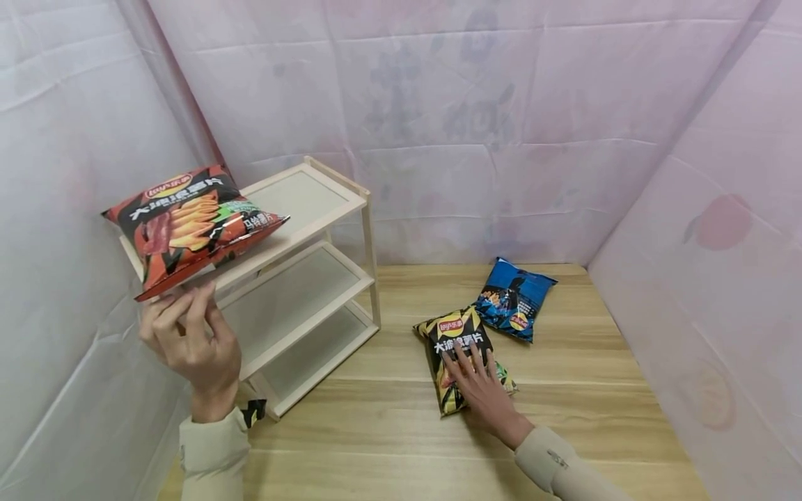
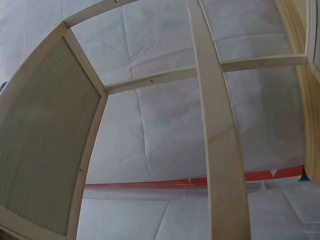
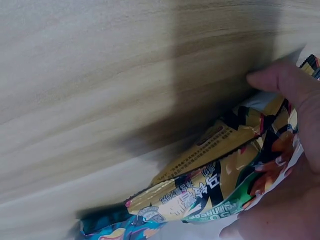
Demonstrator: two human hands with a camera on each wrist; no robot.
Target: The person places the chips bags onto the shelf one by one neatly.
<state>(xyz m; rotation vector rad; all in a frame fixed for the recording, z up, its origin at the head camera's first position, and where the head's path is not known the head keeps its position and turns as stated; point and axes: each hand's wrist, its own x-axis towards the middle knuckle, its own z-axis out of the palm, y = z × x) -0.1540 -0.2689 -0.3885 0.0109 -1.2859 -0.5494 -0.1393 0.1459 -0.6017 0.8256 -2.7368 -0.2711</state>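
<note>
A red and black bag of potato chips (image 1: 197, 226) sits tilted at the near left end of the top shelf, overlapping its edge. My left hand (image 1: 194, 341) pinches the bag's lower edge with curled fingers, held just below it. In the left wrist view, neither that hand nor the bag shows. My right hand (image 1: 479, 386) lies with spread fingers on a yellow and black chip bag (image 1: 452, 342) on the table. In the right wrist view, its thumb (image 3: 275, 80) stands off the side of the yellow bag (image 3: 215, 175).
A three-tier wooden shelf (image 1: 291, 243) with pale panels stands on the left of the wooden table (image 1: 363, 431). Behind the yellow bag lies a blue chip bag (image 1: 515, 296), close against it. Pale fabric walls (image 1: 438, 118) enclose the back and sides.
</note>
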